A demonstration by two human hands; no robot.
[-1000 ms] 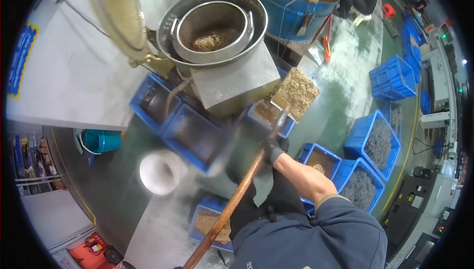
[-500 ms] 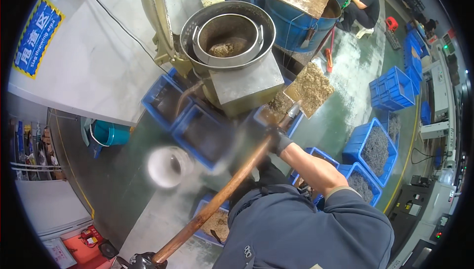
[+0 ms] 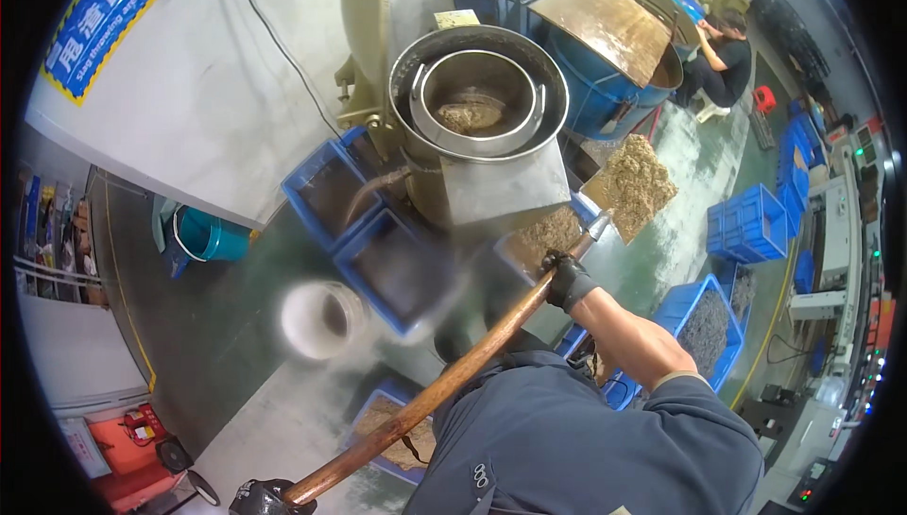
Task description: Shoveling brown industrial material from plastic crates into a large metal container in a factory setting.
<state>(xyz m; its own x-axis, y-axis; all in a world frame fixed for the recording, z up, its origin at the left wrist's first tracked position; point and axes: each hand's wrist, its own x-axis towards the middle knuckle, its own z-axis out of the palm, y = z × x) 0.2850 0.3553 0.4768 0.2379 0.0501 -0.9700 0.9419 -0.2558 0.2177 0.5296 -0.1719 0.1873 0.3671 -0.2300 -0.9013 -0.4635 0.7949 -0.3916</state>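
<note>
Bright indoor light, fisheye curvature, black rim; hazy blur over white bucket (image 3: 300, 321) and nearby blue crate (image 3: 372, 301)

The black-gloved right hand (image 3: 567, 281) was clenched in a grip, its bare right forearm (image 3: 631, 331) angled forward from the bent elbow; the black-gloved left hand (image 3: 263, 498), likewise clenched, was positioned low at the left.
</note>
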